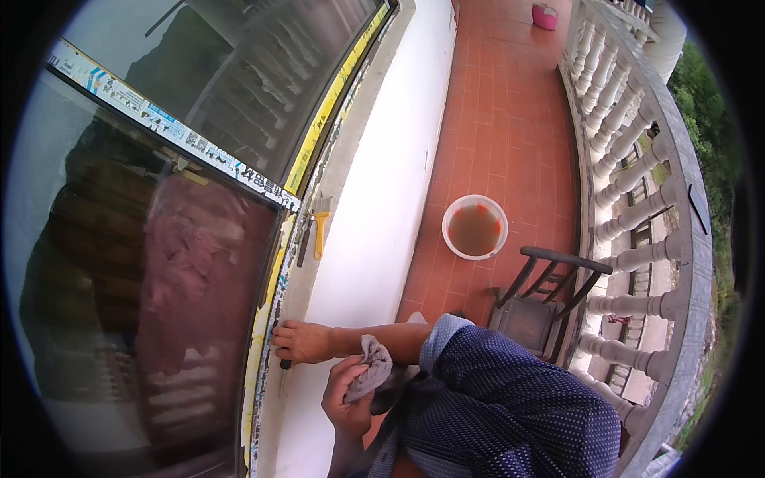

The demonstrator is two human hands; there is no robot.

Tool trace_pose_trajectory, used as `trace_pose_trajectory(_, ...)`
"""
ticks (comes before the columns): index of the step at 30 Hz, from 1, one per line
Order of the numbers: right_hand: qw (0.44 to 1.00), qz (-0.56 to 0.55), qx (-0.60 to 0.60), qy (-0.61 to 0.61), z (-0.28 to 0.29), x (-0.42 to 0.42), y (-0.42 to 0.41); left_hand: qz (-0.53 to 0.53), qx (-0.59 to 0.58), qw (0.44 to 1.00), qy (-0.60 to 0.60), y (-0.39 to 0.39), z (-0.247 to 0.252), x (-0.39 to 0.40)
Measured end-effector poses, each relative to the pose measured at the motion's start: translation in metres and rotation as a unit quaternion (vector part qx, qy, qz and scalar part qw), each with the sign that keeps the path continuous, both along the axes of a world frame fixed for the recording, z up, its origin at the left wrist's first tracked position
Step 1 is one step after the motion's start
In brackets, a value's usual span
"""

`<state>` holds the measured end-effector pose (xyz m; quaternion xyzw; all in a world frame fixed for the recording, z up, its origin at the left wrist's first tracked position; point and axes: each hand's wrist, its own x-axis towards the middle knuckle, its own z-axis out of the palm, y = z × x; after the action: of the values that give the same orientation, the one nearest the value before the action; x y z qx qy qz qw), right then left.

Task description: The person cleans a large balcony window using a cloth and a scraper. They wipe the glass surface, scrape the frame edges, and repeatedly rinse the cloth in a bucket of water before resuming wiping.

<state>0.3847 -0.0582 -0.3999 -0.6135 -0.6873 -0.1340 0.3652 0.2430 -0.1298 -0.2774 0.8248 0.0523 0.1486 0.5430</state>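
My right hand (303,342) reaches across to the window sill (291,308), fingers curled over a small dark object (285,363) at the edge of the window frame. Only its black end shows; the rest is hidden under the hand. Closer to my body, my left hand (348,394) grips a crumpled greyish rag (372,370). Torn yellow protective film (256,352) clings to the frame beside my right hand. Further along the sill lie a yellow-handled scraper (321,233) and a narrow dark tool (305,241), side by side.
A white bucket (445,230) of murky water stands on the red tiled floor (496,131). Behind it is a dark wooden chair (526,322), against the balustrade (633,239). A flat dark object (697,209) rests on the railing. Far off sits a pink container (544,17).
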Motion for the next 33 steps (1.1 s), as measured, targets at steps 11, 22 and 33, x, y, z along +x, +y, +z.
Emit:
trace_pose_trajectory(11, 0.825, -0.232, 0.077, 0.509, 0.020, 0.045, -0.085, -0.010, -0.032, 0.999, 0.034, -0.006, -0.006, 0.021)
trace_pose_trajectory(22, 0.687, -0.398, 0.091, 0.601, 0.044, 0.175, -0.107, -0.126, -0.045, 0.991, 0.010, 0.013, -0.014, 0.085)
trace_pose_trajectory(33, 0.811, -0.461, 0.045, 0.357, 0.038, 0.190, -0.082, -0.104, -0.105, 0.989, 0.007, 0.049, -0.027, 0.119)
